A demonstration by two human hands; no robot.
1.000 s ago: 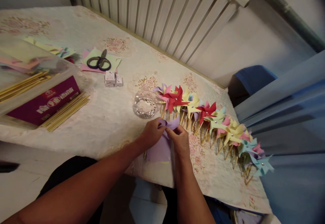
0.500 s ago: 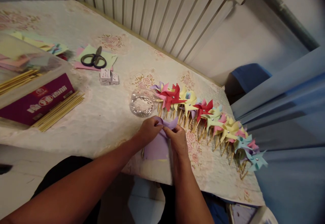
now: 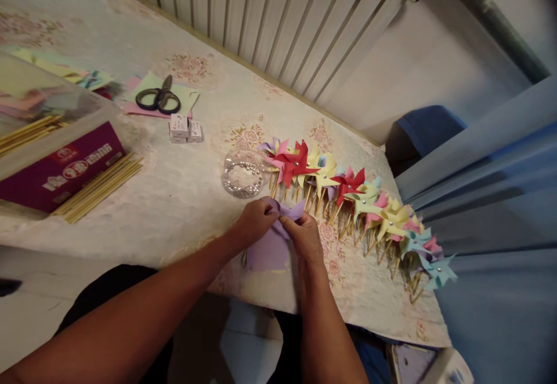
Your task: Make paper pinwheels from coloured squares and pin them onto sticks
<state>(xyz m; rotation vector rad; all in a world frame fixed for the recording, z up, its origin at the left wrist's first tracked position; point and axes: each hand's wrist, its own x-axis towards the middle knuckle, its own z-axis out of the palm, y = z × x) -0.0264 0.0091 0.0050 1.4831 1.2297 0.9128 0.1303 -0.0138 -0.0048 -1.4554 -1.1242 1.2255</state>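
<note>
Between my two hands is a purple paper pinwheel with its points folded in toward the middle. My left hand pinches its left side, the fingers closed at the folded centre. From the other side my right hand grips it, thumb pressed at the centre. Beneath them a flat purple paper sheet lies near the table's front edge. A clear round dish of small shiny pins stands just beyond my hands. Whether a pin is in the folded centre is hidden by my fingers.
Finished pinwheels on sticks, such as a red pinwheel, lie in a row to the right. At left are scissors on paper, small boxes, wooden sticks and a clear bin with a purple label.
The view has shifted slightly. Both hands stay at the purple pinwheel with almost the same hold.
</note>
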